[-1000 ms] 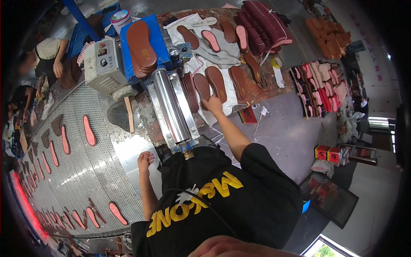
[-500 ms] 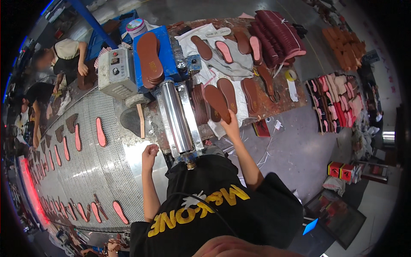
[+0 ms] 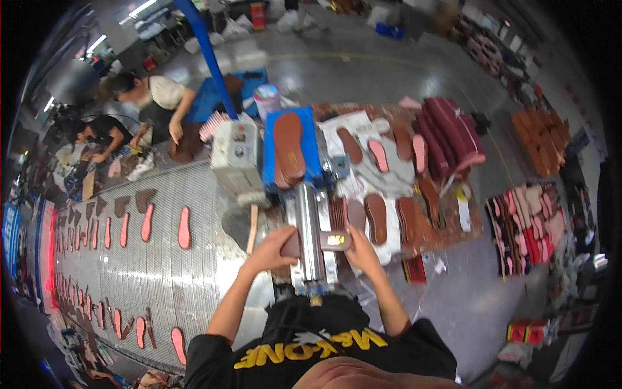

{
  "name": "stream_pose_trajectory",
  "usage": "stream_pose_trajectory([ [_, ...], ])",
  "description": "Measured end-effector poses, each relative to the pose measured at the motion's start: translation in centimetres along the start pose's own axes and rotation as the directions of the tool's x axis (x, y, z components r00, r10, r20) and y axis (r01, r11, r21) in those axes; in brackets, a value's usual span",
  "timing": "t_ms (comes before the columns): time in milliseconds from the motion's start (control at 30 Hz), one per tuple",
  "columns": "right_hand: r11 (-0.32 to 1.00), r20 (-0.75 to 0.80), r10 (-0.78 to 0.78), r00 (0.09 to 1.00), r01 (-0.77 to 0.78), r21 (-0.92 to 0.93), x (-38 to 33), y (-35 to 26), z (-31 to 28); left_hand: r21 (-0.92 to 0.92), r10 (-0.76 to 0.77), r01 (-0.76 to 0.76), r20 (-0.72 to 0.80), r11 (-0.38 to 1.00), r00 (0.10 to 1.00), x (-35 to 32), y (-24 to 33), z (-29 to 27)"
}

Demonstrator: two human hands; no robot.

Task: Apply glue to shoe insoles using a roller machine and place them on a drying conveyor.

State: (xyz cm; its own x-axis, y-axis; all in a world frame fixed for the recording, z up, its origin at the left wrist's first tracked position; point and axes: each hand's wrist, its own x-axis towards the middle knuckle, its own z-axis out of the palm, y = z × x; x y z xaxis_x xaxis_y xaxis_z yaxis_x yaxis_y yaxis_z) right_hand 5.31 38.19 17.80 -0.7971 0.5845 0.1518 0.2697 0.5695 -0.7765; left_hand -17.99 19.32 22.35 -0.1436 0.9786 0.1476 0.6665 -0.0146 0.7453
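A brown insole (image 3: pixel 335 240) with gold print at one end lies crosswise at the shiny metal roller (image 3: pixel 311 233). Its two ends show on either side, while the roller's surface hides the middle. On the left side, my left hand (image 3: pixel 272 251) grips one end between thumb and fingers. At the printed end, my right hand (image 3: pixel 361 251) is closed on the edge. Beyond the roller, a stack of brown insoles (image 3: pixel 288 146) rests on the blue machine top (image 3: pixel 311 133). More brown insoles (image 3: pixel 375 219) lie just right of my right hand.
A grey control box (image 3: pixel 236 155) stands left of the machine. Pink insoles (image 3: pixel 184 227) lie in rows on the mesh conveyor (image 3: pixel 194 279). Bundled maroon insoles (image 3: pixel 447 139) sit at the bench's far right. Two other people work at the far left.
My right hand has brought a brown insole left from the bench to the roller. My left hand has come up and taken its other end. The head view has shifted.
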Motion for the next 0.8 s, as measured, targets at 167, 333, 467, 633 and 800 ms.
stream_pose_trajectory([
  [167, 0.980, -0.066, 0.200, 0.978, -0.201, -0.011, -4.8, 7.0, 2.8, 0.300, -0.026, 0.056, -0.105, 0.952, 0.994, -2.8, -0.1, -1.7],
  [333, 0.929, 0.224, 0.367, 0.903, -0.344, -0.137, -10.1, 15.3, 6.6, 0.342, -0.179, 0.232, -0.181, 0.911, 0.967, -7.4, -3.9, -2.1],
  [467, 0.882, 0.517, 0.469, 0.716, -0.344, -0.322, -13.8, 21.5, 9.2, -0.399, -0.476, 0.407, -0.087, 0.822, 0.875, -13.6, -8.1, 0.7],
  [633, 0.924, 0.683, 0.382, 0.622, -0.271, -0.269, -16.0, 26.8, 10.0, -1.000, -0.663, -0.031, -0.018, -0.007, 0.749, -23.6, -9.8, 9.3],
  [800, 0.869, 0.787, 0.451, 0.422, -0.409, -0.279, -13.0, 27.8, 6.4, -0.738, -0.883, -0.672, -0.351, 0.055, 0.312, -29.1, -9.5, 17.1],
])
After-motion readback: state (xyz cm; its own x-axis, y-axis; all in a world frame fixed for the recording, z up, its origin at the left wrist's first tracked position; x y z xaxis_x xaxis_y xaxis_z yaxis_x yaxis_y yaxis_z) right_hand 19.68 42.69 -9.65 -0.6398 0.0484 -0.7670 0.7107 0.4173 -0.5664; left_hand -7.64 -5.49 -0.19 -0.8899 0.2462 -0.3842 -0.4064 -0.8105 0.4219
